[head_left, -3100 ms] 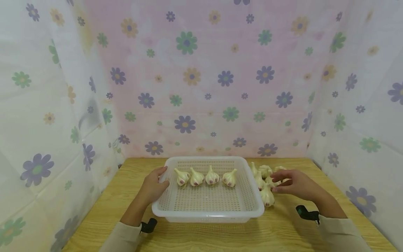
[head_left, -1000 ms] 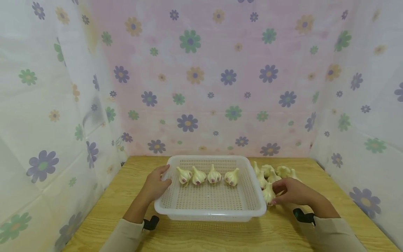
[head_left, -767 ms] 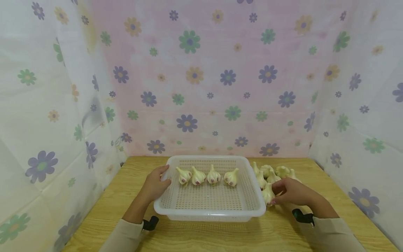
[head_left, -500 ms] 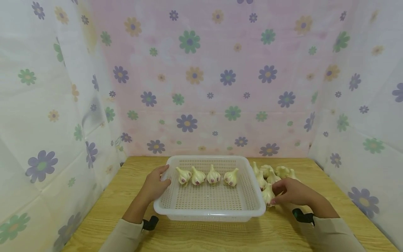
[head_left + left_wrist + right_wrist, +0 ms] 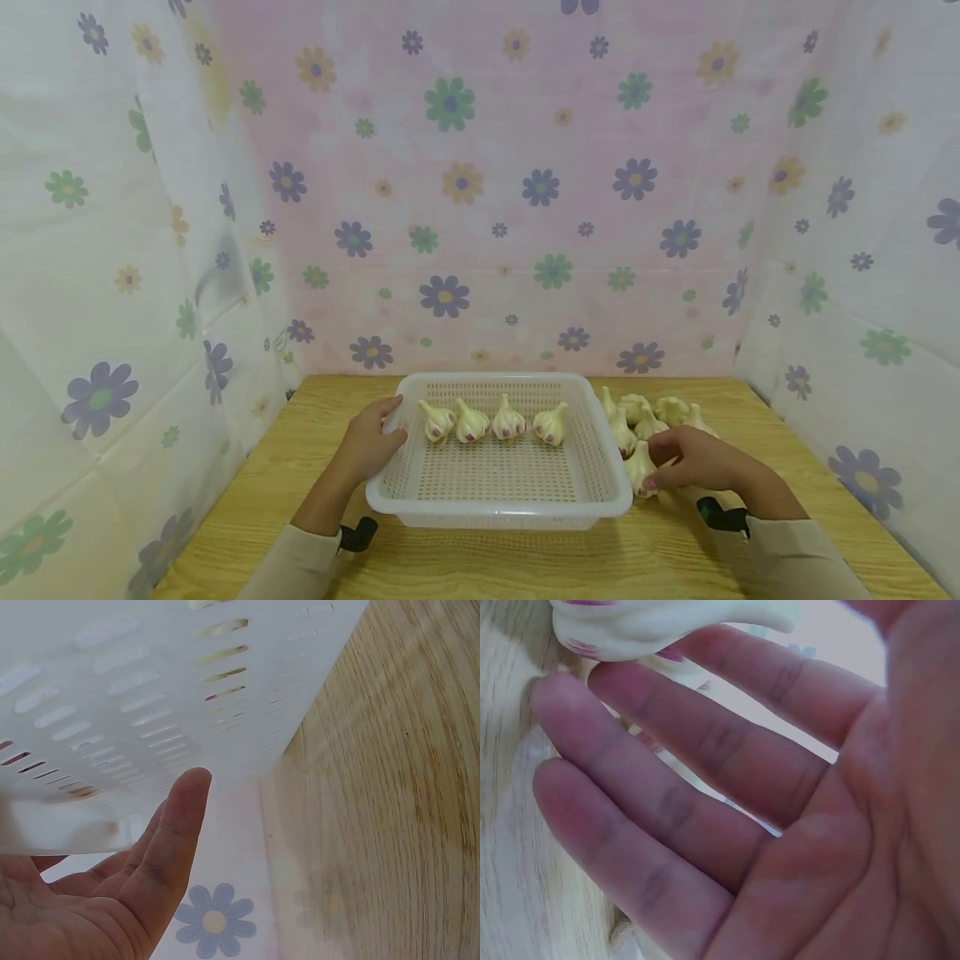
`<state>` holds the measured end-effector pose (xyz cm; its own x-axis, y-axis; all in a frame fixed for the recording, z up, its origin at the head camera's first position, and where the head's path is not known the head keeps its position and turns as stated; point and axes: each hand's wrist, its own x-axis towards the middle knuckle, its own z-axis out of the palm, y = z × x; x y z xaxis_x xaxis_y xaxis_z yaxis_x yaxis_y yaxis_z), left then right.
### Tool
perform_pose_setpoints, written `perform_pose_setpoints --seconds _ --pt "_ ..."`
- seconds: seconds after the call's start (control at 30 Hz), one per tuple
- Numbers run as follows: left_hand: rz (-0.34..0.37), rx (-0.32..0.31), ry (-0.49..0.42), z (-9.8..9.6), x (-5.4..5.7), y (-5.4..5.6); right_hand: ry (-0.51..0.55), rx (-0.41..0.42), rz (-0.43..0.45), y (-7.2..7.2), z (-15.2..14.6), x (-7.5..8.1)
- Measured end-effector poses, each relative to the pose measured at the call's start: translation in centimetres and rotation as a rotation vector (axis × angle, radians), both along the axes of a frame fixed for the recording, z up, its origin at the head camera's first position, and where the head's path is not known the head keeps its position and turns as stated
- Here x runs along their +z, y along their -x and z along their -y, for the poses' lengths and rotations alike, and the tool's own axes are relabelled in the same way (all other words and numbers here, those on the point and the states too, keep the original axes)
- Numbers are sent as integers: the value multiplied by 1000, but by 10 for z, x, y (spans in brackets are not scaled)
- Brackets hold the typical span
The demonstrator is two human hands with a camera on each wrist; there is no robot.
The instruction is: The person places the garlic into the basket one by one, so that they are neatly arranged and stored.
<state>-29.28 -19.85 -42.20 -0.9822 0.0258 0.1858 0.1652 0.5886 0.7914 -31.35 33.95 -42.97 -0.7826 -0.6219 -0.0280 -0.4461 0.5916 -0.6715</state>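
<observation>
My left hand grips the left rim of a white slotted plastic basket, and the left wrist view shows its fingers under the rim, against the outer wall. Inside the basket, several garlic bulbs stand in a row toward the back. To its right, my right hand holds a garlic bulb between thumb and fingers, close beside the basket wall. Seen from the right wrist, that bulb lies at the fingertips, while the lower fingers stretch out past it.
More garlic bulbs cluster on the wooden table behind my right hand, along the basket's right side. Flower-patterned cloth encloses the table at the back and both sides.
Since about three seconds ago, my right hand has shifted from the bulbs farther back to the front one by the basket. My left hand stays at the rim.
</observation>
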Motion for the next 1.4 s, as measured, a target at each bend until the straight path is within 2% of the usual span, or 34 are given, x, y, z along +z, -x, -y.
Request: perform_pose_setpoints --seconds 0.4,0.5,0.67,0.77,1.0,1.17,1.27,1.4 --pt "5 0 -12 -1 2 0 26 -6 -65 -2 0 5" --pt "6 0 -11 0 1 0 7 -43 -70 -3 -1 8" --pt "12 5 -8 0 1 -1 -23 -150 -100 -6 -4 13" --pt "17 6 -9 -1 1 -2 -12 -172 -112 -7 -4 16" --pt "20 2 -11 -1 1 -4 16 -142 -80 -6 -4 13" --pt "19 5 -10 -2 2 -4 69 -103 35 -6 -3 9" --pt "19 7 -10 -2 3 -4 55 -91 79 -6 -2 6" --pt "23 11 -9 -2 2 -3 10 -90 41 -5 0 2"
